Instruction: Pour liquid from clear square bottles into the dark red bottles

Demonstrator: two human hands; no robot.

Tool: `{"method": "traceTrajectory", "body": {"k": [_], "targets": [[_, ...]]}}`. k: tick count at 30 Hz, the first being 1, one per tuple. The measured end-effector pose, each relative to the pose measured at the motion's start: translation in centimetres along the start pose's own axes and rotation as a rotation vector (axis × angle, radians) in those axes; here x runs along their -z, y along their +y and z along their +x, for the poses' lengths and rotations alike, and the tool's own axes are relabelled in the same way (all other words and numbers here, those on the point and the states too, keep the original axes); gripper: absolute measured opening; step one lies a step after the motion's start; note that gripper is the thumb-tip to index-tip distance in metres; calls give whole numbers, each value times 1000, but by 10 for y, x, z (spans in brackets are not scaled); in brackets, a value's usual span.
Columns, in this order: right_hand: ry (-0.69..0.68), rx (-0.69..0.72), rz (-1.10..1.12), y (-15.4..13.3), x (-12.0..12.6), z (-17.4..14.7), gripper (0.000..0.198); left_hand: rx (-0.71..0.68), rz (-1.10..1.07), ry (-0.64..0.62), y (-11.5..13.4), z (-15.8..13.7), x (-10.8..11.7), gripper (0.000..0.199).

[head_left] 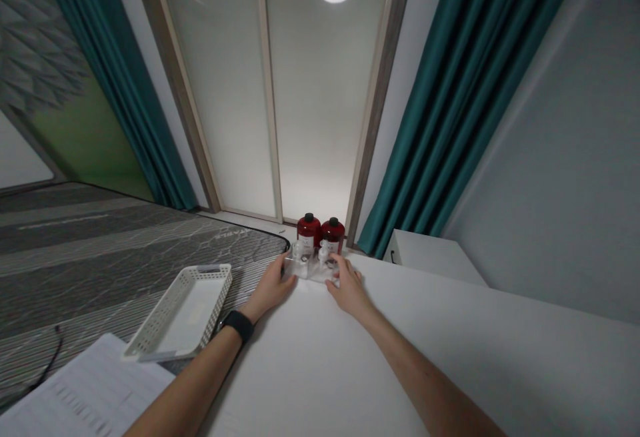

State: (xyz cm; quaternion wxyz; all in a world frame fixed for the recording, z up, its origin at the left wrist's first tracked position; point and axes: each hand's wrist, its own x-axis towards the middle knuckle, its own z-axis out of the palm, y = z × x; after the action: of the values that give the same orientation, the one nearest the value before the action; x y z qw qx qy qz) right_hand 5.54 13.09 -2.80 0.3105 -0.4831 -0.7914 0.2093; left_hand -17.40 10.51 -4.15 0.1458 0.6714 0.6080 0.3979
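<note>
Two red bottles (309,229) with black caps and white labels stand side by side at the far end of the white table. In front of them lie white pump heads (324,250) in clear plastic bags (313,272). My left hand (273,285), with a dark watch on the wrist, grips the left edge of the bags, its thumb in front and some fingers hidden behind. On the right side, my right hand (351,288) has its bent fingers and thumb around the edge of the bagged pump heads. The bags hide the lower parts of the bottles.
To the left, a white perforated basket (181,314) rests on a grey patterned mattress (125,257), beside printed paper sheets (90,390) and a black cord (57,350). A white cabinet (435,257) stands beyond the white table (320,370) on the right. Sliding doors and green curtains (450,110) are behind.
</note>
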Motion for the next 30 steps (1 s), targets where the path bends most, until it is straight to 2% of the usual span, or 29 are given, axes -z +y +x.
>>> {"method": "traceTrajectory", "body": {"k": [15,22,26,30], "targets": [[-53,25,22,3,9,2,56,-10,-33,18,1,-1,-2,50],[-8,4,64,9,11,0,77,59,-39,35,-8,-3,-1,72],[5,10,82,11,21,-7,75,20,-15,152,6,-3,12,67],[-11,13,79,11,37,-24,69,-99,34,350,36,-4,31,35]]}}
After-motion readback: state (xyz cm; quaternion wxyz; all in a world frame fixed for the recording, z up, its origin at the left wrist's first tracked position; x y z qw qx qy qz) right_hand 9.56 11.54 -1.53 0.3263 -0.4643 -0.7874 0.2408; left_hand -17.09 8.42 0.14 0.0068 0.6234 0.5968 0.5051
